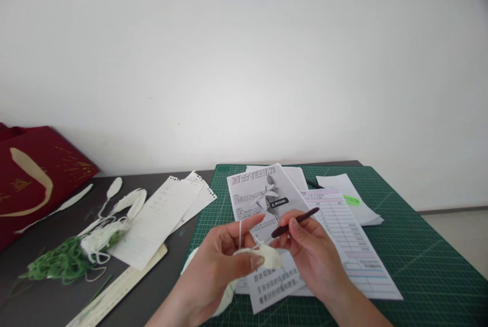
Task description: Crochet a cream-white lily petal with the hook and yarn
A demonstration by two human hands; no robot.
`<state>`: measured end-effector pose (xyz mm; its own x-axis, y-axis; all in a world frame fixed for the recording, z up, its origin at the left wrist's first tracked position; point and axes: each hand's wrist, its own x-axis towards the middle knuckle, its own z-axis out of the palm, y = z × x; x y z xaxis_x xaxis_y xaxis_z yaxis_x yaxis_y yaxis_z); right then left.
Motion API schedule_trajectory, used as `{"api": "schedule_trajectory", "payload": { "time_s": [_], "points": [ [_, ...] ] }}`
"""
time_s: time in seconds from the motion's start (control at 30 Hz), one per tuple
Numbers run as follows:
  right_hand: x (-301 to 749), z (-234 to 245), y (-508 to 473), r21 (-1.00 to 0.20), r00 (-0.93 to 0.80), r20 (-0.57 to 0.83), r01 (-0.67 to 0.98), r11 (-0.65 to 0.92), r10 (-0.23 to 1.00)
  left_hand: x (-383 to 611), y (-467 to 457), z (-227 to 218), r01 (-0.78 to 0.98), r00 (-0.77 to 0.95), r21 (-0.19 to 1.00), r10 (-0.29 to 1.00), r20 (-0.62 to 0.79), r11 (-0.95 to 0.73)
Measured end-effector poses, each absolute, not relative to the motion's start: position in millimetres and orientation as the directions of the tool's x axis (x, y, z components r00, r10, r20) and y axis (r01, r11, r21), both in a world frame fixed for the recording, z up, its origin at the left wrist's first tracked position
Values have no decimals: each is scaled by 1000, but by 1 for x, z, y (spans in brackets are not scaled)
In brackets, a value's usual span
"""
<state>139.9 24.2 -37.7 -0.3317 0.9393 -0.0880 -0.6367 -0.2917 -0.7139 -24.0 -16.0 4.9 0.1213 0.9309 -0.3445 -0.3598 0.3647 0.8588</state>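
A small cream crochet piece [271,257] is pinched between the thumb and fingers of my left hand [224,258]. A strand of white yarn [240,235] runs over that hand's raised index finger. My right hand [310,245] grips a crochet hook [295,223] by its dark brown handle, and the hook's thin metal end meets the top of the crochet piece. Beneath both hands lies a printed pattern sheet [244,200] with a flower picture. More cream yarn work [226,299] shows partly behind my left hand and wrist.
Under the papers is a green cutting mat [400,235]. A ruled form [366,271], a bright green clip [351,200] and a black pen [314,184] lie rightward. Leftward are handwritten sheets [152,220], green yarn [63,261], white crocheted petals [131,202], a long pale strip [118,291] and a red bag [41,174].
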Motion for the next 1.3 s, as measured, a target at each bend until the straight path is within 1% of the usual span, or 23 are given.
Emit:
{"api": "schedule_trajectory", "payload": {
  "time_s": [0.17,0.3,0.47,0.8,1.1,1.3],
  "points": [
    [149,-32,29,-789,-345,-9,-574,-218,939,-27,-18,3,-315,182,851,907,-380,420],
    [156,-28,31,-846,-308,43,-517,-129,950,-25,-17,4,-298,185,849,899,-396,436],
    [165,-25,30,-892,-335,85,-446,-79,938,-24,-19,3,-269,205,851,890,-407,451],
    [163,-28,30,-886,-323,86,-457,-75,943,-23,-19,4,-280,223,857,898,-379,432],
    [161,-27,28,-878,-320,61,-468,-101,946,-22,-19,3,-294,231,844,891,-392,448],
    [164,-28,29,-879,-346,100,-470,-80,933,-22,-19,3,-288,227,846,891,-394,448]
  ]
}}
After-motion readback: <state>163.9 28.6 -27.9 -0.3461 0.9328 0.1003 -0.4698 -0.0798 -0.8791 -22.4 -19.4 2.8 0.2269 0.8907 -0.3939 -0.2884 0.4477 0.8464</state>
